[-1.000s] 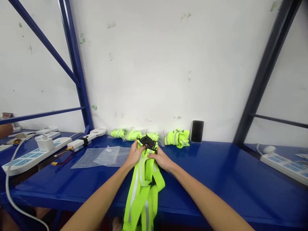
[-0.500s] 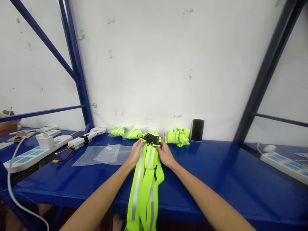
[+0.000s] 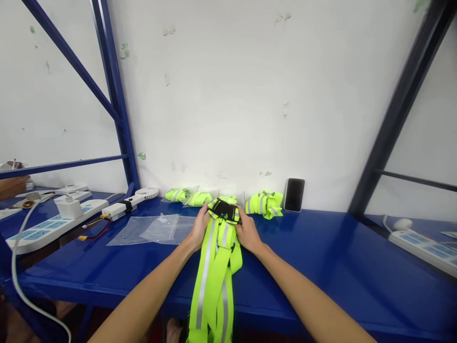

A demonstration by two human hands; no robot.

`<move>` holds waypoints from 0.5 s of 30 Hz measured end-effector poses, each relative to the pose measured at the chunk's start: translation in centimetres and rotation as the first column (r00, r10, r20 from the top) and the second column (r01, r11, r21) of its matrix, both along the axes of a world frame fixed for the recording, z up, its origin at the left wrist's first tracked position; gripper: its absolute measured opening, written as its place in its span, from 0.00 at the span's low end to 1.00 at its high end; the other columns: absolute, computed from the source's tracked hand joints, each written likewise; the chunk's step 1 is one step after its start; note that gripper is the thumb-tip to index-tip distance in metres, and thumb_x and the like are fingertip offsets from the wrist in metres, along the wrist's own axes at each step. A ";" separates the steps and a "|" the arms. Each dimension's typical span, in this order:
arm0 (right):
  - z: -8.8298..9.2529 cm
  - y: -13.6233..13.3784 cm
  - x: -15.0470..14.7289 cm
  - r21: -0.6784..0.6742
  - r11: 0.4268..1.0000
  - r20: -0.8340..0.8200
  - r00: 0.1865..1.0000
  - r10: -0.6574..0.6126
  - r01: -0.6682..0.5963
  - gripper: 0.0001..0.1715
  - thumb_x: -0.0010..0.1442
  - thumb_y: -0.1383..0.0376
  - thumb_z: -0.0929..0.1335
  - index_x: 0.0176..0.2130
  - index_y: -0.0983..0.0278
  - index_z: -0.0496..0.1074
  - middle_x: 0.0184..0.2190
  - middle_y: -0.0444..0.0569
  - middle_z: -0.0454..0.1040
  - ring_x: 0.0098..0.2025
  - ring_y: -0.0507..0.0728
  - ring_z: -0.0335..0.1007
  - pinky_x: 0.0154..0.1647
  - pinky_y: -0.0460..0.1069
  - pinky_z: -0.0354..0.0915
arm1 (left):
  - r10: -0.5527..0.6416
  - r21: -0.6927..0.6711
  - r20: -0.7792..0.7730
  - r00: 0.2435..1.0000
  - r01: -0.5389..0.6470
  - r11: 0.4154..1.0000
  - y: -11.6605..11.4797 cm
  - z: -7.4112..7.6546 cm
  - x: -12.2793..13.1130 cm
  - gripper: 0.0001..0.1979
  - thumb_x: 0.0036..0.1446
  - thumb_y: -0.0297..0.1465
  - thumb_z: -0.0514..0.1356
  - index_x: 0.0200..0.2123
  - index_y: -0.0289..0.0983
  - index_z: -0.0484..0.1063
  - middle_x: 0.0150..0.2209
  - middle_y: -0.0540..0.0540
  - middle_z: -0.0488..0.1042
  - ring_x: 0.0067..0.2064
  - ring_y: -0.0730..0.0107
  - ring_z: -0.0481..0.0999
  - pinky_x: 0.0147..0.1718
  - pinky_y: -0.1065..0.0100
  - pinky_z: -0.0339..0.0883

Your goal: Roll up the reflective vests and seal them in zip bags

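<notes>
Apparently light, soft and limp, stiff only at the black buckle (image 3: pixel 224 209); best gripped there. Found clamped at either side by left hand (image 3: pixel 200 229) and right hand (image 3: pixel 249 233), hanging past the blue table (image 3: pixel 314 267) edge: one reflective strap harness (image 3: pixel 214 281). Counted beyond: three bagged bundles (image 3: pixel 200 199), one unbagged bundle (image 3: pixel 264 205).

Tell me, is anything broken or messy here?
Yes, the wall looks odd: scuffs and green patches mar its white surface. The straps in the left hand and right hand hang past the table edge, but I see no spill or tear.
</notes>
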State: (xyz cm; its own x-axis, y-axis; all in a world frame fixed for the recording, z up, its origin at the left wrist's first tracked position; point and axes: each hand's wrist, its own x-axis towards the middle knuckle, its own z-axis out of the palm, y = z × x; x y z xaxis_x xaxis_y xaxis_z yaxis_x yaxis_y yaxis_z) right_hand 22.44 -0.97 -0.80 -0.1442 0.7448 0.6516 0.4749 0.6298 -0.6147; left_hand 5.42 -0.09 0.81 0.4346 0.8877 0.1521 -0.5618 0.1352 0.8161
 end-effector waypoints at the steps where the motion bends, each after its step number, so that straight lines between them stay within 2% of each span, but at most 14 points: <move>1: 0.1 -0.1 0.1 0.000 1.000 0.018 1.000 0.009 -0.009 0.40 0.51 0.78 0.57 0.62 0.60 0.58 0.46 0.50 0.76 0.39 0.59 0.74 0.41 0.51 0.66 | -0.033 -0.038 -0.001 0.999 0.033 0.999 0.0 0.2 -0.2 0.32 0.56 0.51 0.55 0.55 0.33 0.68 0.46 0.40 0.78 0.49 0.48 0.75 0.50 0.56 0.65; 4: 0.5 -0.2 0.3 0.007 0.999 0.093 0.995 0.035 -0.036 0.43 0.51 0.80 0.56 0.63 0.58 0.57 0.46 0.49 0.76 0.38 0.59 0.75 0.40 0.51 0.67 | -0.140 -0.163 0.010 0.990 0.140 0.977 0.1 0.4 -0.8 0.39 0.54 0.57 0.51 0.56 0.32 0.66 0.47 0.36 0.77 0.48 0.46 0.75 0.49 0.55 0.66; 6: 0.9 -0.3 0.6 0.025 0.995 0.143 0.986 0.089 -0.094 0.44 0.50 0.80 0.56 0.63 0.58 0.58 0.48 0.49 0.76 0.44 0.59 0.74 0.44 0.52 0.67 | -0.209 -0.206 0.034 0.977 0.211 0.955 0.1 0.5 -1.1 0.41 0.54 0.58 0.50 0.57 0.31 0.65 0.47 0.35 0.76 0.48 0.45 0.76 0.49 0.55 0.65; 10: 1.9 -0.4 1.0 0.052 0.967 0.204 0.951 0.234 -0.249 0.42 0.51 0.80 0.56 0.62 0.57 0.61 0.55 0.47 0.71 0.56 0.59 0.68 0.55 0.54 0.63 | -0.305 -0.225 0.071 0.950 0.313 0.923 0.0 0.6 -1.2 0.36 0.57 0.53 0.51 0.57 0.29 0.64 0.47 0.34 0.76 0.47 0.46 0.76 0.49 0.55 0.64; 15: 3.0 -0.9 1.1 -0.014 0.938 0.162 0.925 0.344 -0.346 0.39 0.53 0.78 0.56 0.60 0.56 0.64 0.56 0.46 0.70 0.59 0.58 0.64 0.61 0.56 0.58 | -0.350 -0.193 0.099 0.932 0.363 0.912 0.1 0.6 -1.6 0.33 0.58 0.48 0.49 0.55 0.28 0.64 0.46 0.34 0.76 0.47 0.46 0.75 0.51 0.53 0.62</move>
State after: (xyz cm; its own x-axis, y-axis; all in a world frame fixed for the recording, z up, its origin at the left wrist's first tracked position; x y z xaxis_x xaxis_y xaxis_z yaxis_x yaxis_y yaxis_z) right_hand 23.58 -1.84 2.16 -0.4934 0.6212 0.6088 0.3180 0.7803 -0.5385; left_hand 3.86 0.01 1.38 0.7233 0.6903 0.0200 -0.4928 0.4957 0.7151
